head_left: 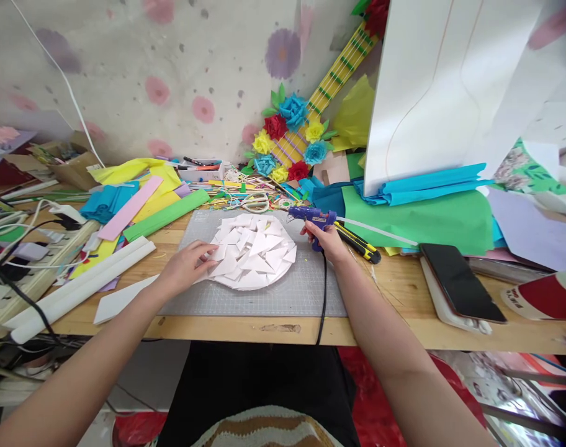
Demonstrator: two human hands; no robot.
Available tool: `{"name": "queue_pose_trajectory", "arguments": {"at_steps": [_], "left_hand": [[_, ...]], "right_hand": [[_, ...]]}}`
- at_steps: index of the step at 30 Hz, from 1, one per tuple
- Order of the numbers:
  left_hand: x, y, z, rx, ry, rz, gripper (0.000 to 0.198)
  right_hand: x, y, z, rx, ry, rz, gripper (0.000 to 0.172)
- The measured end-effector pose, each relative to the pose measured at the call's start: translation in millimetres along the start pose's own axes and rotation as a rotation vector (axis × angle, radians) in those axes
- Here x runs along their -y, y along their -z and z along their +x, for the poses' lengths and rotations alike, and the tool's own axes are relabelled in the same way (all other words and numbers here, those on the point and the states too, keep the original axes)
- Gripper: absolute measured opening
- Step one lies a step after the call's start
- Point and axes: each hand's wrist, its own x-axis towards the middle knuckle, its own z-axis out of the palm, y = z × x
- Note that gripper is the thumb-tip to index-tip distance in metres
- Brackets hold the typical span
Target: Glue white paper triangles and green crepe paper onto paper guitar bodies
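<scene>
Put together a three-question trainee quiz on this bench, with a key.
1. What does the right grip hold?
2. True or false: the phone lies to the right of the cutting mat.
3. Which is nearest the left grip: A) paper cup, B) scissors, C) disc covered in white paper pieces?

Key:
1. A purple-blue glue gun.
2. True.
3. C.

Cup [541, 299] cut off (right edge), white board [425, 105] cropped above

– The round white folded-paper piece [252, 251]?
– Matt, rough.
– And the purple pistol-shaped plastic glue gun [307, 213] at its two o'clock?
– Smooth. The black rectangular glass-faced phone [462, 282], at three, is glossy.
</scene>
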Motion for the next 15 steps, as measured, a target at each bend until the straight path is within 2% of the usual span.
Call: {"name": "queue_pose_trajectory", "arguments": {"at_steps": [7, 15], "left_hand": [[5.6, -6.7, -3.1, -0.046, 0.021, 0.007, 0.047], [4.3, -0.3, -9.7, 0.006, -0.055, -0.075, 0.050]], "right_hand": [[-0.8, -0.4, -0.3, 0.021, 0.003, -0.021, 0.043], [-3.1, 0.3, 0.6, 0.012, 0.007, -0.015, 0.042]]}}
